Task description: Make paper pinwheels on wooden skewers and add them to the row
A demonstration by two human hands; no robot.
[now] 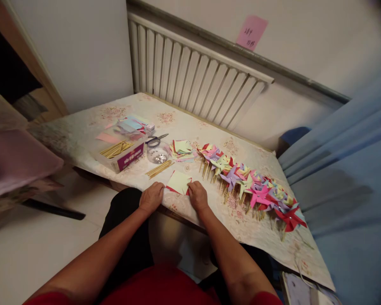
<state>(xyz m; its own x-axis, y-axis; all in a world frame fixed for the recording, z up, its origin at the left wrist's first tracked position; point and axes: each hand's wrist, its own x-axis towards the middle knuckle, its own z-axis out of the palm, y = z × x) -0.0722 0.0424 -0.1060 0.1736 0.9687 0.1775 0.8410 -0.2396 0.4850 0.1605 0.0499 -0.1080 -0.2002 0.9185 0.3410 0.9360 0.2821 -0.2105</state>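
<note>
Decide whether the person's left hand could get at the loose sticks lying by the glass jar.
Probably yes: the left hand rests at the table edge, and the loose sticks lie just beyond it with nothing between.

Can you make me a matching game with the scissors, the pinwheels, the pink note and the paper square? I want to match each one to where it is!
Things:
1. scissors
2. pinwheels
3. pink note
4. paper square

Places:
A. stuck on the wall
B. between the left hand and right hand
C. behind the clear bowl
D. in a long row on the table's right side

Pairs: 1-C, 2-D, 3-A, 4-B
</note>
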